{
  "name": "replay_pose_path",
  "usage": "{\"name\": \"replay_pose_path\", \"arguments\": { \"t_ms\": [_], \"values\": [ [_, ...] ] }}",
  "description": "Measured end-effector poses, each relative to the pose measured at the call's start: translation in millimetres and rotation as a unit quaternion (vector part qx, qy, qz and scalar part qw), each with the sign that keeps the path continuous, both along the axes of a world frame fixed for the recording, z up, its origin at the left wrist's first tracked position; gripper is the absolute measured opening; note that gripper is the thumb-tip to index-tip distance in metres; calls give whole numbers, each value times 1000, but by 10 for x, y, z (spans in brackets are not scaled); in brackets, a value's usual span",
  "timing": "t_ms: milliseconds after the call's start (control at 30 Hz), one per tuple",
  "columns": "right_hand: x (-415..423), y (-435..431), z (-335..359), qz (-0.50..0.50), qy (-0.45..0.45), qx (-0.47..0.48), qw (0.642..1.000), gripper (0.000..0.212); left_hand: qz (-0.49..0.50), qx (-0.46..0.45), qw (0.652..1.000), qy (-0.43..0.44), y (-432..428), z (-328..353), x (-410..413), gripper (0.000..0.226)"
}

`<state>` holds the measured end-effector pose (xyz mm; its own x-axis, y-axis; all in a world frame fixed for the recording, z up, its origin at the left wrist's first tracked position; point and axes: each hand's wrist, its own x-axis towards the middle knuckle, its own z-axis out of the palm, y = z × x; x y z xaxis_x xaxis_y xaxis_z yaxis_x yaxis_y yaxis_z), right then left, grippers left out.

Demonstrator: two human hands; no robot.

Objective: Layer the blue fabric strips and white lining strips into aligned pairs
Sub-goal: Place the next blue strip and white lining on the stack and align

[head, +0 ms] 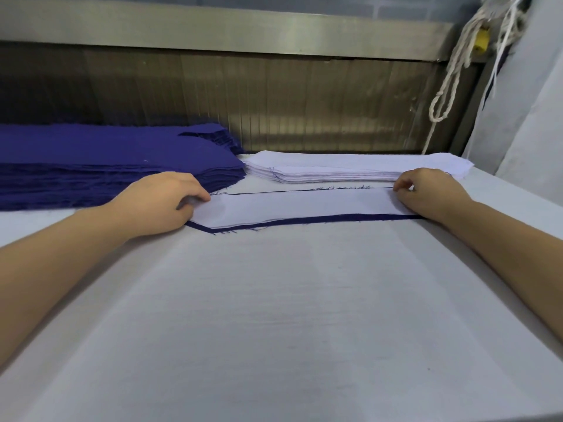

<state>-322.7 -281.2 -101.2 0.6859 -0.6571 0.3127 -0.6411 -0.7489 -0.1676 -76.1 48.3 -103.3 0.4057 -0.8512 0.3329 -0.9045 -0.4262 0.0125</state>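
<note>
L hand [164, 204] & R hand [431, 194], fingers curled, each pinch an end of a white strip [298, 205]. It lies on a blue strip [304, 220], blue edge showing nearside. Behind: blue stack [106, 159] left, white stack [350, 169] right, on grey desk [274, 315].

No writing, label or number can be read anywhere (the yellow tag [482, 39], upper right, is too blurred).

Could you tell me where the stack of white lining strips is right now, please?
In the head view, the white lining stack lies right of centre, beside the blue fabric stack, just beyond the right hand.
</note>
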Motion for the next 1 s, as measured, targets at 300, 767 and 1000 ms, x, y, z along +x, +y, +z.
{"name": "replay_pose_path", "arguments": {
  "t_ms": [300,767,1000],
  "values": [
    [108,197,-4,104,-38,-54,992,23,-13,-5,1000,18,-61,-32,-5,39],
    [1100,938,180,274,-72,-25,959,23,57,-167,984,-29,-283,257,156,29],
    [1932,1288,266,301,-70,-49,950,35,150,-200,968,4,-445,377,602,23]
  ]
}}
